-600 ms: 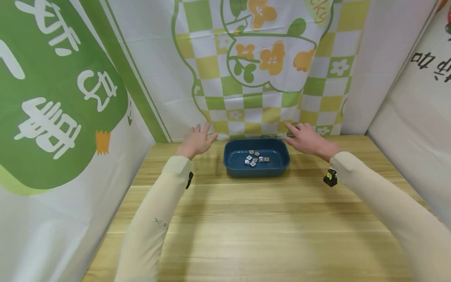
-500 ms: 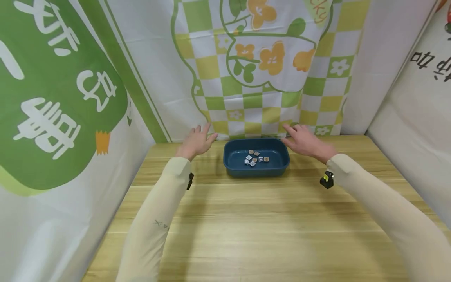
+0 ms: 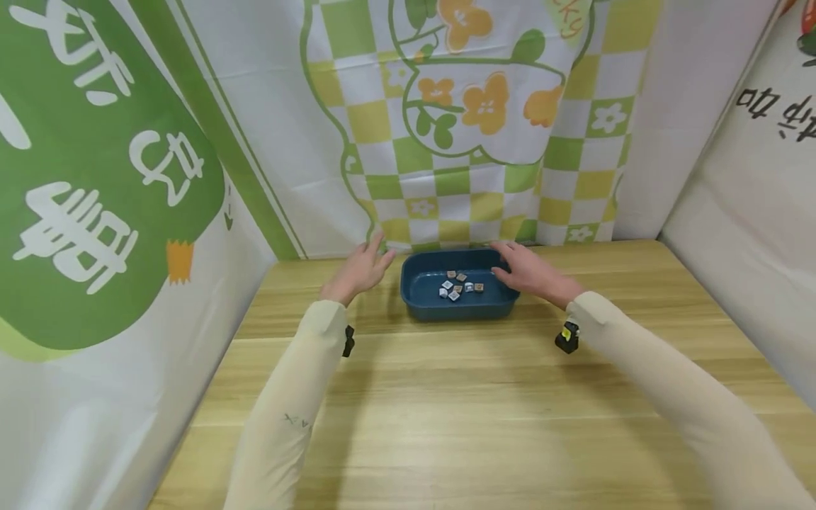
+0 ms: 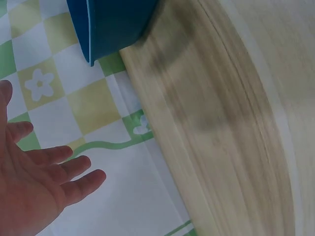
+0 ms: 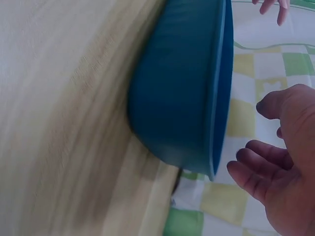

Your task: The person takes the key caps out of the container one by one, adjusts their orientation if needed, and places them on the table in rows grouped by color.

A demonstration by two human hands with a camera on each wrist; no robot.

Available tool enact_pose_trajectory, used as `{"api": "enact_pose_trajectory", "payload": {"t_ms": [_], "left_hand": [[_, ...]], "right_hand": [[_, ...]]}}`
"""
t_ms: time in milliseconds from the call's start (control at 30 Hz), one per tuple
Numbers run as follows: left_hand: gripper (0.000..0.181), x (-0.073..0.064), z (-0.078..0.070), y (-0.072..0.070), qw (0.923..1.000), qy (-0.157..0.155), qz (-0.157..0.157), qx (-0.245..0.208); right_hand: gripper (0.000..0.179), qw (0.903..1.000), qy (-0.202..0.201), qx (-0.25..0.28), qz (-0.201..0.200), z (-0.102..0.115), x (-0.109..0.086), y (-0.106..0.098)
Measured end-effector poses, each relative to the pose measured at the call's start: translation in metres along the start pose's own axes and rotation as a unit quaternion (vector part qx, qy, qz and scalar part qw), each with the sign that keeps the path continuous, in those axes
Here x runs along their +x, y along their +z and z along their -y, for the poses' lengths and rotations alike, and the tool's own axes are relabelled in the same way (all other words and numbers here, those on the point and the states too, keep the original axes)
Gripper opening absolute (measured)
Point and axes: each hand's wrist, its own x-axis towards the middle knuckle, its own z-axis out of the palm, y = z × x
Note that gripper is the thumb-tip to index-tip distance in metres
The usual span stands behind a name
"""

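A dark blue rectangular bin (image 3: pixel 459 312) stands at the back of the wooden table, with several small white and tan cubes (image 3: pixel 454 296) lying inside on its floor. My left hand (image 3: pixel 360 273) hovers beside the bin's left end, fingers spread and holding nothing. In the left wrist view that hand (image 4: pixel 39 187) has its fingers extended, apart from the bin (image 4: pixel 115 29). My right hand (image 3: pixel 532 273) is over the bin's right end, overlapping its rim in the head view. The right wrist view shows this hand (image 5: pixel 280 162) above the rim with loosely bent fingers and nothing in them.
A checkered green, yellow and white cloth (image 3: pixel 433 191) hangs right behind the bin at the table's back edge. Printed cloths also hang at the left (image 3: pixel 115 212) and right (image 3: pixel 758 234). The wooden tabletop (image 3: pixel 446 411) stretches in front of the bin.
My right hand has moved left, from beside the bin's right end to over it. The left hand has stayed nearly in place, and the head view has shifted slightly.
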Motion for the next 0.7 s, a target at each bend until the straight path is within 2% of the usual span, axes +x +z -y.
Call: {"api": "enact_pose_trajectory", "payload": {"t_ms": [200, 467, 700], "left_hand": [[0.075, -0.003, 0.004, 0.008, 0.9997, 0.006, -0.003, -0.021], [0.067, 0.0, 0.008, 0.022, 0.9981, 0.017, -0.013, -0.059], [0.066, 0.002, 0.013, 0.035, 0.9961, 0.009, -0.015, -0.086]], "right_hand": [[0.057, 0.9997, -0.02, 0.007, -0.011, 0.007, 0.007, 0.016], [0.049, 0.9995, -0.023, 0.02, 0.011, 0.012, 0.01, 0.029], [0.046, 0.9991, -0.008, 0.013, 0.038, 0.014, 0.016, 0.038]]}}
